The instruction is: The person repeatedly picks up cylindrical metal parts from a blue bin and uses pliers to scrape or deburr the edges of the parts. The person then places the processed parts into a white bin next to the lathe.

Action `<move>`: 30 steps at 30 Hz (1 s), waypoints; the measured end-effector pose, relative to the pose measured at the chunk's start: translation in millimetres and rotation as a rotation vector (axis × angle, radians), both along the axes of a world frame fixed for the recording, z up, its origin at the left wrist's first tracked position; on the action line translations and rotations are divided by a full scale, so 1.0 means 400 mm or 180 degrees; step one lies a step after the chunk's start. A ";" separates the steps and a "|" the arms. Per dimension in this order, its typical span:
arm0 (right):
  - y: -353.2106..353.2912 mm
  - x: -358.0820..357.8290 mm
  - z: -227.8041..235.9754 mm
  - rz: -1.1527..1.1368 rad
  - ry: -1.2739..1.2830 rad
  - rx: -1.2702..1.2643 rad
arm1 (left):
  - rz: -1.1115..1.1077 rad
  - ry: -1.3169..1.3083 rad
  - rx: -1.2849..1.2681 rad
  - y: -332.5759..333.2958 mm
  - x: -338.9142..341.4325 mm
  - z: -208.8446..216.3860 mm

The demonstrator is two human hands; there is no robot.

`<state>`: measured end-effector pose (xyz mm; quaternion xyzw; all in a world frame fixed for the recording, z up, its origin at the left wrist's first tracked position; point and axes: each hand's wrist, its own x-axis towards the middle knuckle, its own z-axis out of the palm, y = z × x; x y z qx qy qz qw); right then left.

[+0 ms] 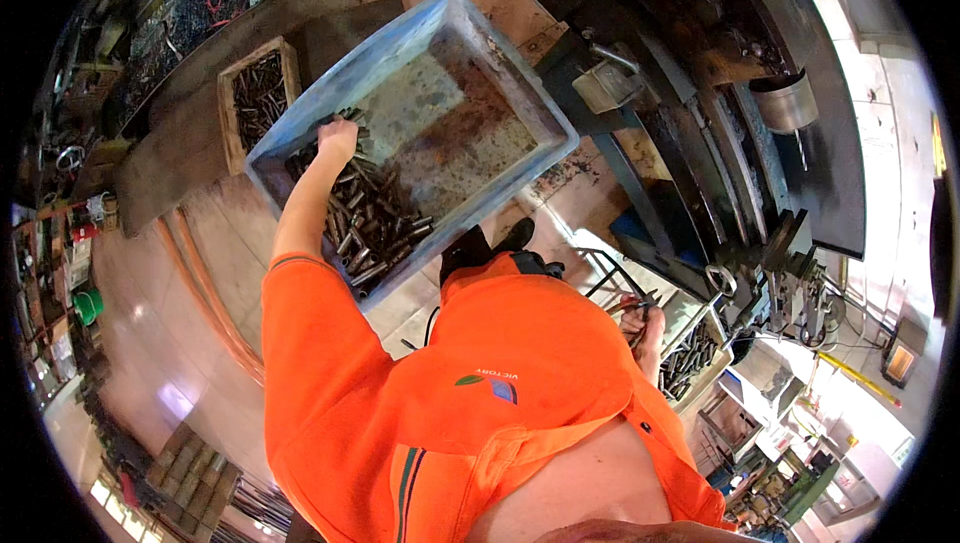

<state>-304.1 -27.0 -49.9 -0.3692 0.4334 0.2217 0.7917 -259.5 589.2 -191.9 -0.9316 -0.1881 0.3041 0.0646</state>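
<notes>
A large blue plastic tub [500, 73] stands in front of me, its inside stained brown. In its near left corner lies a heap of short dark metal tubes [375, 213]. My left hand [338, 140] reaches over the tub's left side into the heap, its fingers curled on several of the tubes; the fingertips are partly hidden. On my right, my right hand [645, 328] is closed around dark metal pieces that stick out past its fingers. Beneath and beside it is a light-coloured tray [690, 368] with more of these metal pieces.
A wooden box [232, 118] of thin metal pieces sits left of the tub. To the right stands a dark machine [690, 133] with a metal cup [785, 103]. An orange hose [205, 288] runs over the tiled floor. A green bin [88, 306] is at far left.
</notes>
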 end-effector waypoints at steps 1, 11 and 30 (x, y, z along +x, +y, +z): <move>-0.002 0.000 -0.002 -0.0057 0.0028 -0.0026 | -0.0158 -0.0006 -0.0040 0.004 -0.007 -0.010; 0.037 0.082 0.049 0.0063 -0.0426 0.0173 | 0.1850 -0.1354 -0.2897 -0.123 -0.044 0.192; -0.071 0.197 0.239 0.2812 -0.1789 -0.1509 | -0.0094 -0.0666 -0.5045 -1.092 0.269 0.663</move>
